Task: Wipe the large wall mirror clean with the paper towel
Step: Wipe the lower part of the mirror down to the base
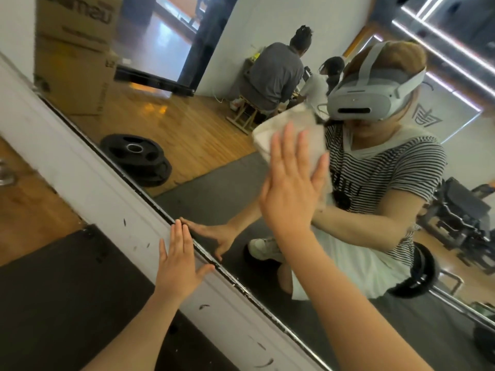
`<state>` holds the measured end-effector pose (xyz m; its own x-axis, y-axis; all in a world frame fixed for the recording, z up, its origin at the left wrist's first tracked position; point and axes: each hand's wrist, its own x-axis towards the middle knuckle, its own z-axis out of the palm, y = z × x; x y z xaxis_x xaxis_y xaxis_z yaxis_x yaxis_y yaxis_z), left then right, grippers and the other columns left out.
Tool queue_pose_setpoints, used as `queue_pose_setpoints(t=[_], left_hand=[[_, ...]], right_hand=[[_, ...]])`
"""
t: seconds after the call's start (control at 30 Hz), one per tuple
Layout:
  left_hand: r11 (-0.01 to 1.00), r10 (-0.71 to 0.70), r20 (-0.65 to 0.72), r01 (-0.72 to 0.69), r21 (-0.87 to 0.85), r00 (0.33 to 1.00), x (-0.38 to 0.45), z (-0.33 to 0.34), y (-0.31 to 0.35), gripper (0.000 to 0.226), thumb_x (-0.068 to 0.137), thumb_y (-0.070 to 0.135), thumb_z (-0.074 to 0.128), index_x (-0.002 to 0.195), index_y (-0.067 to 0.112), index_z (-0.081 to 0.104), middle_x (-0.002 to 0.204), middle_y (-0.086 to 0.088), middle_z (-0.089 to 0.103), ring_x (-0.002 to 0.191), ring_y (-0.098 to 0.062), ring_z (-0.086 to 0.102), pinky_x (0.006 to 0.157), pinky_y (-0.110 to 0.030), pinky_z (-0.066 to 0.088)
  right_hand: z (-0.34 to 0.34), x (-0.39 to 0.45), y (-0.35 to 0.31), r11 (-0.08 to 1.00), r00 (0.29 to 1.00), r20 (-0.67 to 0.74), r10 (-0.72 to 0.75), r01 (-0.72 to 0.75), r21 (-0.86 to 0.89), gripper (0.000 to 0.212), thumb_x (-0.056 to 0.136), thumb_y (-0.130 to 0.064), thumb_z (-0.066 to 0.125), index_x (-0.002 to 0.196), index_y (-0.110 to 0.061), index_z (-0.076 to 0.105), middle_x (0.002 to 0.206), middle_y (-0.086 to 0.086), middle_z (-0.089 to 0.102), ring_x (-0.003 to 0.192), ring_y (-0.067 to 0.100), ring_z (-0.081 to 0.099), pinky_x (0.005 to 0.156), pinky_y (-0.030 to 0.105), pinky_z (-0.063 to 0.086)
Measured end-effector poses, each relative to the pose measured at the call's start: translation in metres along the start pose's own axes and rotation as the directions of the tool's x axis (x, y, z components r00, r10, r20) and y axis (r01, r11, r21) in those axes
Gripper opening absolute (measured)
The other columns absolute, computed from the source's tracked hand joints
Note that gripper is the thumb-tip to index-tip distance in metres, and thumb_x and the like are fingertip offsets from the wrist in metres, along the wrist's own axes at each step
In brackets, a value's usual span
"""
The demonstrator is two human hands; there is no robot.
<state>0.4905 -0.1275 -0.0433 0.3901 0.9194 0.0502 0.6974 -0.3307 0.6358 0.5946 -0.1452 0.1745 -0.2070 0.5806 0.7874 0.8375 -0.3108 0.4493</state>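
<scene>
The paper towel (288, 135) is folded flat and sits on the glass of the big wall mirror (214, 183), in the middle of the view. The right hand (292, 188) presses it to the glass with a flat palm. Its fingers are straight and spread a little, and they lie on the towel without curling round it. The left hand (178, 263) is lower down and to the left. It rests flat on the white frame (88, 180) at the mirror's bottom edge, with straight fingers close together and the thumb out to the side, and it holds nothing. In the glass you can see the person in a striped top with a white headset on. Behind them in the glass are a wooden floor, round black weight plates (136, 156), a cardboard box (75, 54) and two people sitting far back
</scene>
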Motion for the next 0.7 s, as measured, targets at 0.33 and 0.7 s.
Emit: queue_pose_setpoints(t=[0.33,0.7], left_hand=[[0.999,0.004,0.036,-0.002,-0.052,0.999,-0.003,-0.002,-0.005,0.104,0.091,0.060,0.048,0.141,0.012,-0.029,0.147,-0.003,-0.037,0.136,-0.016,-0.032,0.113,-0.042,-0.013],[1.000,0.017,0.090,-0.019,0.021,0.996,-0.005,-0.010,-0.009,0.104,0.094,0.043,0.056,0.143,0.011,-0.030,0.157,-0.009,-0.030,0.134,-0.017,-0.033,0.116,-0.044,-0.008]], right_hand=[[0.044,-0.157,-0.055,0.921,0.741,0.557,-0.375,0.366,0.134,0.086,0.074,-0.029,0.075,0.147,-0.014,0.031,0.158,0.006,0.021,0.149,0.021,0.000,0.118,0.043,-0.016],[0.043,-0.167,-0.053,0.930,0.765,0.530,-0.366,0.326,0.171,0.086,0.057,-0.028,0.087,0.135,-0.017,0.051,0.147,0.002,0.034,0.139,0.018,0.028,0.120,0.037,-0.007]])
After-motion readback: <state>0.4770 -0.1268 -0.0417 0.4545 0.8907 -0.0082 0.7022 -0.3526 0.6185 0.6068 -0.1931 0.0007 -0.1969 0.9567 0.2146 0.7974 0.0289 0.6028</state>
